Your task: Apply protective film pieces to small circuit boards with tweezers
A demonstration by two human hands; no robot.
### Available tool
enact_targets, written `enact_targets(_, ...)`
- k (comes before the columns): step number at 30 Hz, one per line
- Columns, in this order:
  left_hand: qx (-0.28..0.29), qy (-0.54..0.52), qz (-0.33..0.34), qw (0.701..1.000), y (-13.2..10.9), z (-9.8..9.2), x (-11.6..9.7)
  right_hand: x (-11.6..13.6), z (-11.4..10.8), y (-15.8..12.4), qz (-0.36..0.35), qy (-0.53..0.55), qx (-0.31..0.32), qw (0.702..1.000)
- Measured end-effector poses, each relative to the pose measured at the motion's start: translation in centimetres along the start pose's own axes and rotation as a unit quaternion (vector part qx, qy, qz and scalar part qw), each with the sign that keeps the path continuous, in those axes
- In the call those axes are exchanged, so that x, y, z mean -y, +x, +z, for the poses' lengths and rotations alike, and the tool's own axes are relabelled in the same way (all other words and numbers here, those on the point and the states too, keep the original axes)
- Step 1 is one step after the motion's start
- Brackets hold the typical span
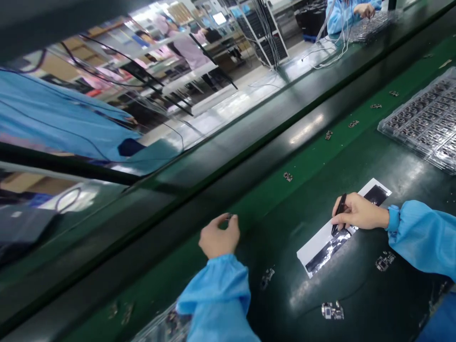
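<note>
My left hand (220, 236) is over the green belt, thumb and fingertips pinching a small circuit board (228, 217). In my right hand (359, 211) are black tweezers (340, 209), held tips down over a white strip (317, 241) with dark, shiny film pieces on it. Below the strip lie loose circuit boards: one (332, 310) near the bottom edge, another (385, 261) under my right sleeve, and a third (267, 278) to the right of my left sleeve.
Several small boards (288, 177) are spread along the green belt (256, 197). A clear tray (423, 118) full of boards sits at right, another (160, 327) at bottom left. Across the line, a person's hand (364, 10) touches a tray. A dark ledge (213, 175) runs diagonally.
</note>
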State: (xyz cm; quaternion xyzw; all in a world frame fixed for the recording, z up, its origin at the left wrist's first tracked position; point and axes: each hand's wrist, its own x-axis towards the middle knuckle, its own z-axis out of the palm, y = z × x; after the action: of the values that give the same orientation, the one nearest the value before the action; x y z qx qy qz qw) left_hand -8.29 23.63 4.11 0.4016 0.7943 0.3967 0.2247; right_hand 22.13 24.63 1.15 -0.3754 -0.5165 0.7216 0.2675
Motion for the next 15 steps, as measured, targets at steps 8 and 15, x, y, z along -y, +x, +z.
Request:
enact_targets(8,0.263,0.074,0.178,0.945,-17.4,5.9,-0.4,0.3,0.0,0.0,0.024,-0.017,-0.001,1.000)
enact_targets(15,0.236,0.298,0.260,0.888,-18.4,7.4,-0.9,0.3,-0.1,0.0,0.015,-0.064,0.001,0.998)
